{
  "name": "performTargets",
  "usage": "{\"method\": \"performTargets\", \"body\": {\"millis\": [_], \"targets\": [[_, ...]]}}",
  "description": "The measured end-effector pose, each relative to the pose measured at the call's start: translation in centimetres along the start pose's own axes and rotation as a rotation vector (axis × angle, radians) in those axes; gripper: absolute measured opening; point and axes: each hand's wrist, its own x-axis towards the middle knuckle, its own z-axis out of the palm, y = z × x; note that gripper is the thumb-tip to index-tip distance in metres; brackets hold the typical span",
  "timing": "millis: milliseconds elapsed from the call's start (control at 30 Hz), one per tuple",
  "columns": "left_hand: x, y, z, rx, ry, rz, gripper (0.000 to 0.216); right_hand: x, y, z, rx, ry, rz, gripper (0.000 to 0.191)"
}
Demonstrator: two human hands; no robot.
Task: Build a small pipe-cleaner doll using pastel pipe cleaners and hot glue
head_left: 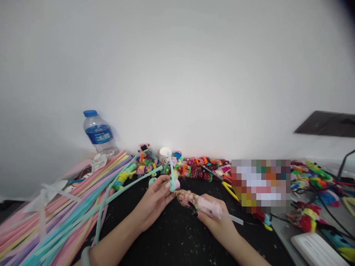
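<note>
In the head view my left hand (156,195) pinches a small pipe-cleaner figure (174,184) in mint green and pale pink. One mint pipe cleaner (171,164) sticks straight up from it. My right hand (216,218) is closed around a pink hot glue gun (208,207) with a decorated front part. Its nozzle points left and meets or nearly meets the underside of the figure; I cannot tell if they touch. A translucent glue stick (234,218) juts from its back end. Both hands are above a black mat (172,244).
Loose pastel pipe cleaners (69,210) cover the left side. A water bottle (98,133) leans by the wall. Finished pipe-cleaner dolls (149,166), a white cup (165,155) and scissors (230,190) lie behind. Cables (323,207) and a white box (313,249) are at right.
</note>
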Motion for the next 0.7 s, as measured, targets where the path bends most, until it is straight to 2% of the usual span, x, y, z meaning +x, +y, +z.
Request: {"method": "performTargets", "body": {"millis": [200, 367, 467, 600, 700], "targets": [[0.1, 0.2, -0.1, -0.013, 0.048, 0.017, 0.021, -0.4, 0.2, -0.2, -0.072, 0.001, -0.002, 0.003], [0.1, 0.4, 0.3, 0.03, 0.118, 0.09, 0.021, -0.4, 0.4, -0.8, -0.314, 0.09, -0.104, 0.021], [0.2, 0.3, 0.4, 0.077, 0.153, 0.163, 0.02, -0.3, 0.2, -1.1, -0.446, 0.064, -0.159, 0.035], [0.2, 0.1, 0.4, 0.162, 0.173, 0.231, 0.017, -0.2, -0.1, -1.1, -0.548, 0.015, -0.151, 0.046], [0.2, 0.1, 0.4, 0.325, 0.216, 0.309, 0.016, -0.1, -0.2, -0.8, -0.609, -0.006, -0.107, 0.049]]}}
